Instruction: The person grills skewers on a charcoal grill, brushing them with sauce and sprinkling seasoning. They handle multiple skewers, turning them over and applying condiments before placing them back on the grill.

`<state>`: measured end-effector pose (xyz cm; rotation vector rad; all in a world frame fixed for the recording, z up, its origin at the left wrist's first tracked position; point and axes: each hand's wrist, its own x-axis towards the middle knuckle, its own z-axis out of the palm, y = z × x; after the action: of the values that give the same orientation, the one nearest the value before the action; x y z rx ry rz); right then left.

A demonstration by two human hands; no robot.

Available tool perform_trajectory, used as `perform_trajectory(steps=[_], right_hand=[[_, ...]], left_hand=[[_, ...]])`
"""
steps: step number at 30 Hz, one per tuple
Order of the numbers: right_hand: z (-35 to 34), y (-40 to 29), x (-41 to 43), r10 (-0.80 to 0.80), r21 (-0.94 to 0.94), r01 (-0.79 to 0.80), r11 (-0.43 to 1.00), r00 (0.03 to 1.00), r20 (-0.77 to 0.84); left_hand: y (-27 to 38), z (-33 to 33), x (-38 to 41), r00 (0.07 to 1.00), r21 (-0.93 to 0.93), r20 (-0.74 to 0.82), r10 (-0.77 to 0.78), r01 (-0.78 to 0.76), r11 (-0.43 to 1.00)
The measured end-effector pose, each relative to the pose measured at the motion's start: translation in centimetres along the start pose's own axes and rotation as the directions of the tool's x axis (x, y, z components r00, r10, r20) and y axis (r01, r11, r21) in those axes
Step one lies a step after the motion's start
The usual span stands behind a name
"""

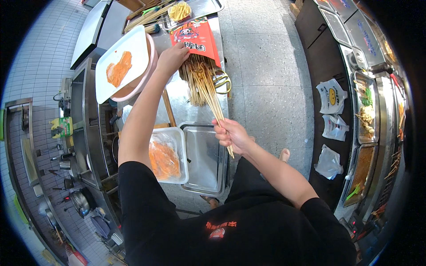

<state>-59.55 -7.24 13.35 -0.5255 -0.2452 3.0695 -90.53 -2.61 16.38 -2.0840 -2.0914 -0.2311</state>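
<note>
My right hand [231,134] grips the lower ends of a bundle of bamboo skewers [210,94]. Browned food sits on their far ends, at the mouth of a red printed paper bag [199,36]. My left hand [173,58] is at the bag's near left edge, its fingertips against the paper; the thumb's hold is hidden. More skewers [196,89] lie on the steel table under and beside the held ones. Scissors with yellowish handles [223,82] lie just right of them, at the table's edge.
A white tray [139,43] with orange meat rests on a pink tub [153,63] at left. Nearer stand a white container [184,166] of wrapped orange meat and a steel tray [203,159]. Fries [179,12] and more skewers are at the far end. A counter with food trays [366,106] runs along the right.
</note>
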Motion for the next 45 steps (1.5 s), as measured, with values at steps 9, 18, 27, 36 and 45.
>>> perform_trajectory(steps=[9,18,27,36,45], right_hand=[[-0.3,-4.1,11.9,-0.189,-0.182,0.176,0.967,0.98,-0.056],[-3.3,-9.5,19.4,-0.345,-0.401,0.244,0.883,0.917,-0.202],[-5.8,-7.7,4.2,-0.499,-0.993,0.028,0.115,0.866,-0.033],[-26.2,1.9,-33.7,-0.447,-0.782,-0.611,0.122,0.67,-0.593],[-34.4,-1.6,-36.8,-0.144,-0.58,-0.65,0.491,0.596,-0.79]], left_hand=[[0.2,0.0,-0.2,0.997,0.013,-0.068,0.032,-0.031,0.999],[2.1,1.6,-1.3,0.992,0.016,0.105,0.066,-0.068,0.998],[5.2,2.6,-1.5,0.909,-0.04,0.394,-0.136,0.165,0.986],[25.8,1.0,1.0,0.932,-0.569,0.343,0.118,0.106,0.815],[39.8,11.0,-8.5,0.099,-0.128,0.992,0.082,0.81,0.572]])
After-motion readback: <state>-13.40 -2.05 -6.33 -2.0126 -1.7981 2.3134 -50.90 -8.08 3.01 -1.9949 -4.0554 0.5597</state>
